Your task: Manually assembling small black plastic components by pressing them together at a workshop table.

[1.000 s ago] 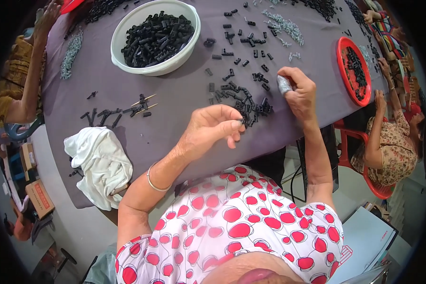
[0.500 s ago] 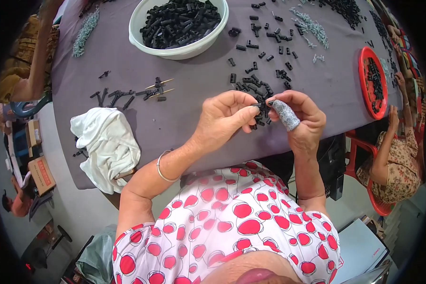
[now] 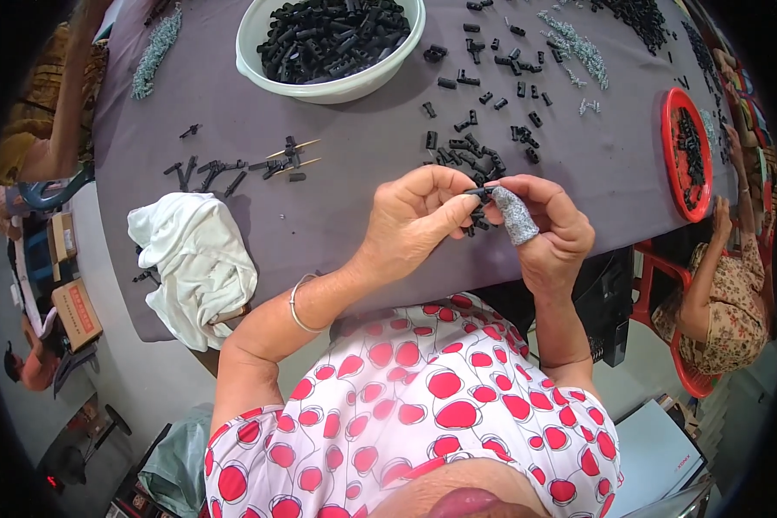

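Note:
Between the fingertips of both hands is a small black plastic tube-shaped part [image 3: 477, 191]. My left hand [image 3: 419, 216] pinches its left end with thumb and fingers and wears a bangle [image 3: 295, 304] at the wrist. My right hand [image 3: 551, 220] closes on the other end, a speckled grey finger sleeve [image 3: 515, 217] on one digit. The fingers hide much of the part. Just beyond and below the hands lies a loose heap of similar black parts [image 3: 470, 157], partly covered by them.
A white bowl [image 3: 337, 93] full of black parts stands at the back. Left lie joined black pieces [image 3: 220, 173], thin wooden sticks [image 3: 304, 162] and a white cloth [image 3: 200, 259]. Small silvery pieces [image 3: 583, 53] are heaped back right, near a red tray [image 3: 670, 164]. Other people sit at both sides.
Both hands keep their pinch on the black part, with small shifts of the fingers. The whole view has shifted slightly; the things on the table appear otherwise unmoved.

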The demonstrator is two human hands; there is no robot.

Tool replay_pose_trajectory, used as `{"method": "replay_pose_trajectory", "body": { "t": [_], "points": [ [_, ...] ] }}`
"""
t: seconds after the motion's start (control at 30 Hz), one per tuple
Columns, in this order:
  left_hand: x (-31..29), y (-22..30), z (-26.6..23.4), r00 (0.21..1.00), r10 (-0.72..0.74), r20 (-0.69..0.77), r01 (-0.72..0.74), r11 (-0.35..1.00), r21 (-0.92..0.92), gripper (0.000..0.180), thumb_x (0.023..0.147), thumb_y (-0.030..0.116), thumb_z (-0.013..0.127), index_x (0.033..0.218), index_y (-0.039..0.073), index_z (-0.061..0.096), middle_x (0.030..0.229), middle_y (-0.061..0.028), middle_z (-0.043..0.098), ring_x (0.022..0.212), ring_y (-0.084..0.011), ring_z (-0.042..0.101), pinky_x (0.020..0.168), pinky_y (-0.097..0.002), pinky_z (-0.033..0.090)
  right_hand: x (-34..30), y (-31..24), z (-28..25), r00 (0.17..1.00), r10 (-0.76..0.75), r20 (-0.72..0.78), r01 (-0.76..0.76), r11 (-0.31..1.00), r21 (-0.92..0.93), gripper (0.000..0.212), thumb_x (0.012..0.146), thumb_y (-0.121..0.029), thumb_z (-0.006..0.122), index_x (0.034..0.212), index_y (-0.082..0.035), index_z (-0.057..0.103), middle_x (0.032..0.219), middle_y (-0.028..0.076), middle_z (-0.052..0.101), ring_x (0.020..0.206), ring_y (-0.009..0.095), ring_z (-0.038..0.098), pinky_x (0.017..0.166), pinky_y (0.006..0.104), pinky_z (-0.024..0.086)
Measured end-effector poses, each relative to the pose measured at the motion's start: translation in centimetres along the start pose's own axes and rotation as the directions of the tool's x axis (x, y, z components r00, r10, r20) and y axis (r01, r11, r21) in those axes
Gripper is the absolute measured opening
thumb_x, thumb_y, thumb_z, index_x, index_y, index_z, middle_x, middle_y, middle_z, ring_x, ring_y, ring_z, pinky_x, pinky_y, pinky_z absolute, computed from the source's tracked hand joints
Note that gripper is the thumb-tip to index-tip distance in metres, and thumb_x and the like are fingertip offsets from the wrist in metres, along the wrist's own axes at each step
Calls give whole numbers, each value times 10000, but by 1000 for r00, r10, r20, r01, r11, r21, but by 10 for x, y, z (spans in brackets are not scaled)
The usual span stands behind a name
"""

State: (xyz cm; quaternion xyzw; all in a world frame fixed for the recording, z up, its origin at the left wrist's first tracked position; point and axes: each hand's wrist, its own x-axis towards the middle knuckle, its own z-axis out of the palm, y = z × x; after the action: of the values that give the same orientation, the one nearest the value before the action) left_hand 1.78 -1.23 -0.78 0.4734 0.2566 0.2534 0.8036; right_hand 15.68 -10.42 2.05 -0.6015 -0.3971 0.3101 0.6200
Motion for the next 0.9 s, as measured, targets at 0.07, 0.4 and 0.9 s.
{"method": "replay_pose_trajectory", "body": {
  "t": [0.07,0.4,0.9],
  "points": [
    [0,0,1,1000,2,-6,-2,1000,-4,166,901,67,611,1028,-39,591,847,-37,636,723,-61,600,602,-200,514,0,1,0,1000,3,-2,-3,1000,9,215,801,121,598,1006,59,618,913,71,667,845,121,645,774,243,544],
    [-1,-5,3,996,67,-53,-60,992,114,144,914,83,598,1009,-25,585,813,-9,609,679,-41,559,586,-184,480,0,5,2,1000,28,-13,-28,999,-21,202,800,115,601,989,52,632,889,57,672,796,101,643,738,216,522],
    [0,-5,4,990,127,-56,-121,987,102,111,945,66,528,1000,-27,552,844,-37,628,720,-54,577,610,-191,483,2,10,12,997,78,5,-78,997,-29,188,808,95,622,986,37,648,914,63,681,810,100,644,726,217,523]
  ]
}}
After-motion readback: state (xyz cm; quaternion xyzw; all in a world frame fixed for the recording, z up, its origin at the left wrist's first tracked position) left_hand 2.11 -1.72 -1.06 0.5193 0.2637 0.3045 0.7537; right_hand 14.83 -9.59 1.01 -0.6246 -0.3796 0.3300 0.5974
